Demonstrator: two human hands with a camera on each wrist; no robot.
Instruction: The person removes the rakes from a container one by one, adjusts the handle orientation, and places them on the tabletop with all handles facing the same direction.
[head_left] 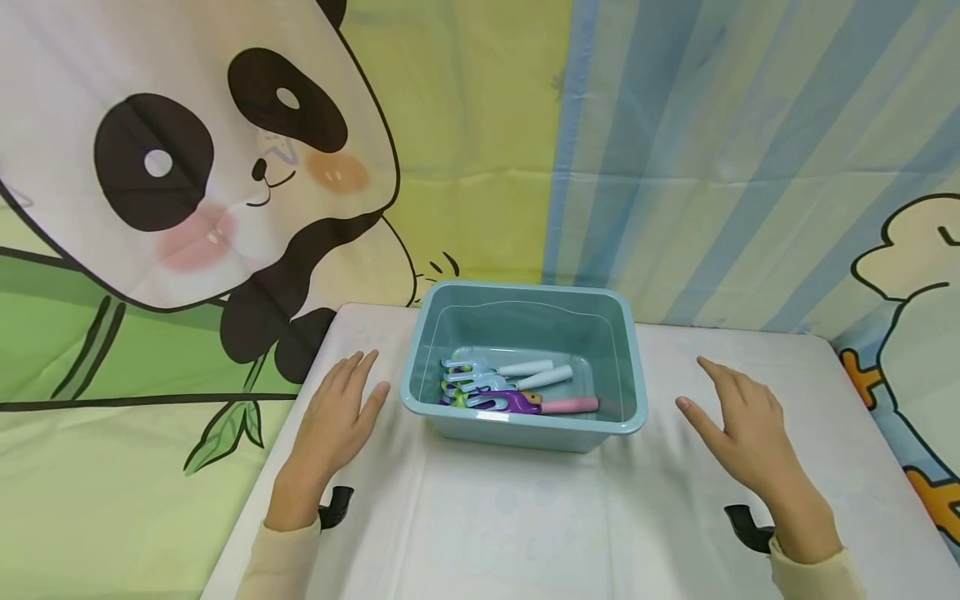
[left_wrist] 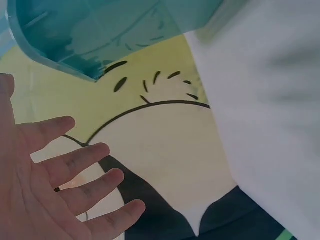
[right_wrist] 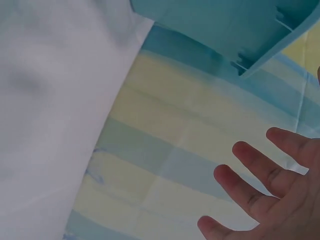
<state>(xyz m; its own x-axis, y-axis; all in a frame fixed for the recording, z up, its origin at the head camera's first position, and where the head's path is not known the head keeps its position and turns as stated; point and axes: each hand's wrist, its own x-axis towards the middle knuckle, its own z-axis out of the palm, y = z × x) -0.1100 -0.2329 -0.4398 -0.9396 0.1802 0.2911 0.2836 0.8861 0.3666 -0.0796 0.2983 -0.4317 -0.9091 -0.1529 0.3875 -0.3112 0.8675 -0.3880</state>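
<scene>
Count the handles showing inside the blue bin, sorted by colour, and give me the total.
White handles: 2
Pink handle: 1
Total handles visible in the bin: 3

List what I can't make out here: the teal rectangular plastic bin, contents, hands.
Head view: heads of the pale-blue and purple-pink plastic utensils, small and overlapping.
Left wrist view: rest of the bin, cut off by the top edge.
Right wrist view: rest of the bare right hand, beyond the right edge.
</scene>
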